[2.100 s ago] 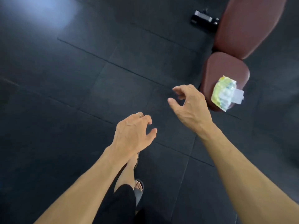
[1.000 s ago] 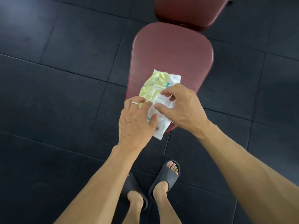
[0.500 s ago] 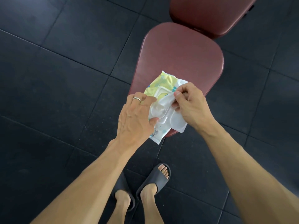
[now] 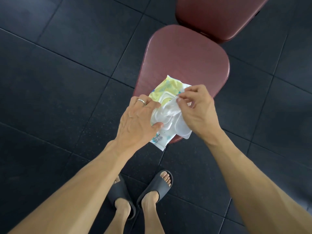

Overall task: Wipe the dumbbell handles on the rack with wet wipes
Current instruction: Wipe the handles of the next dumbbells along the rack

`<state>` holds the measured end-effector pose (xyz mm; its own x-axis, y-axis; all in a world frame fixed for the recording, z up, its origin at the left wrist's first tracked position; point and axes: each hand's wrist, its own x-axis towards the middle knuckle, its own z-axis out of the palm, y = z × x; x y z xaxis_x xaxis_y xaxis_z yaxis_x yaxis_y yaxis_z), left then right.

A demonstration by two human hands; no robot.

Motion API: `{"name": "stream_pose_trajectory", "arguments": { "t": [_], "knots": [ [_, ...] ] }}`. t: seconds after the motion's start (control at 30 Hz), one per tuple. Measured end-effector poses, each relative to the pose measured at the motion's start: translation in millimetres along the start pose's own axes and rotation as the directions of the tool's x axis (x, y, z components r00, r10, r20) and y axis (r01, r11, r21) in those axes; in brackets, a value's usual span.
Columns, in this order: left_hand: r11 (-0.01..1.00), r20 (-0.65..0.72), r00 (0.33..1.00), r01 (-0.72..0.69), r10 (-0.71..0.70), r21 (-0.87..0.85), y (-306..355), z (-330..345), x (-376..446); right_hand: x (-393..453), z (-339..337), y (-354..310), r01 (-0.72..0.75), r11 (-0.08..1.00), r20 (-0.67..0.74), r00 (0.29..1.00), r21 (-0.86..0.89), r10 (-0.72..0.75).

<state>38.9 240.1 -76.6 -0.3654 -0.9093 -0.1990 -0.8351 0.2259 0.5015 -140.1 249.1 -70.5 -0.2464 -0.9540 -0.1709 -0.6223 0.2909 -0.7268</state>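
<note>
Over black rubber floor tiles point(image 4: 59, 73), a left hand point(image 4: 136, 122) presses a yellow-and-white plastic wet-wipe pack point(image 4: 166, 88), its small print and barcode unreadable, at the near edge of a maroon padded bench seat point(image 4: 187, 59), while the right hand point(image 4: 197, 110) pinches a white wipe point(image 4: 170, 110) from its open flap.

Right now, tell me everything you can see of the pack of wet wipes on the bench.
The pack of wet wipes is a soft plastic pouch, yellow-green at its far end and white with a barcode at its near end. It lies flat on the near end of the maroon bench seat, one corner overhanging. Its clear lid flap is folded open. The left hand presses it down while the right hand pinches a white wipe rising from the opening.
</note>
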Motion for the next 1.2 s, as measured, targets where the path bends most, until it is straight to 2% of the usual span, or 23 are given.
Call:
{"name": "stream_pose_trajectory", "arguments": {
  "t": [0.07,0.13,0.2,0.3,0.53,0.57,0.63,0.7,0.77,0.9,1.0,1.13,1.2],
  "knots": [
    [1.0,-0.001,1.0,-0.005,0.005,0.001,0.6,-0.9,0.1,0.8,-4.3,-1.0,-0.122,0.991,-0.042,0.991,0.061,0.125],
    [1.0,-0.008,1.0,-0.007,0.007,-0.001,0.9,-1.1,0.0,-0.9,-5.8,-3.4,-0.17,0.985,-0.077,0.982,0.042,0.173],
    [1.0,-0.002,1.0,-0.005,0.005,-0.002,1.1,-1.2,0.0,-2.4,-5.9,-7.5,-0.18,0.984,-0.044,0.983,0.01,0.181],
    [1.0,0.003,1.0,-0.012,0.012,-0.01,1.0,-1.6,0.4,-6.0,-2.3,-11.1,-0.181,0.98,0.093,0.978,-0.078,0.188],
    [0.999,-0.034,0.999,-0.039,0.039,-0.012,-1.0,1.3,1.4,0.4,4.5,-14.9,-0.205,0.972,0.033,0.977,-0.118,0.21],
    [0.999,-0.042,0.998,-0.052,0.052,-0.012,-1.6,2.0,1.2,1.8,2.9,-14.6,-0.216,0.973,0.028,0.975,-0.078,0.219],
    [0.996,-0.047,0.995,-0.092,0.091,-0.008,-1.1,2.1,1.2,1.7,-4.6,-16.4,-0.294,0.948,0.018,0.956,0.12,0.294],
    [0.99,-0.026,0.99,-0.136,0.136,0.027,0.8,0.9,3.3,0.7,-16.0,-19.0,-0.374,0.869,0.007,0.92,0.325,0.393],
    [0.984,0.012,0.987,-0.159,0.158,0.08,2.3,-1.7,6.6,-0.5,-26.5,-21.4,-0.437,0.776,0.05,0.882,0.454,0.468],
    [0.983,0.093,0.989,-0.13,0.118,0.131,4.9,-6.3,10.6,-4.4,-41.1,-29.3,-0.489,0.643,0.187,0.857,0.59,0.481],
    [0.984,0.127,0.987,-0.117,0.101,0.134,9.0,-10.1,11.4,-11.3,-49.9,-33.3,-0.459,0.601,0.164,0.862,0.655,0.479],
    [0.981,0.194,0.979,-0.094,0.061,0.169,12.4,-14.9,14.3,-15.3,-66.0,-41.6,-0.386,0.466,0.128,0.86,0.796,0.494],
    [0.988,0.22,0.973,-0.092,0.064,0.12,18.1,-20.2,14.2,-14.8,-76.2,-46.7,-0.368,0.457,0.124,0.868,0.81,0.48]
  ]
}}
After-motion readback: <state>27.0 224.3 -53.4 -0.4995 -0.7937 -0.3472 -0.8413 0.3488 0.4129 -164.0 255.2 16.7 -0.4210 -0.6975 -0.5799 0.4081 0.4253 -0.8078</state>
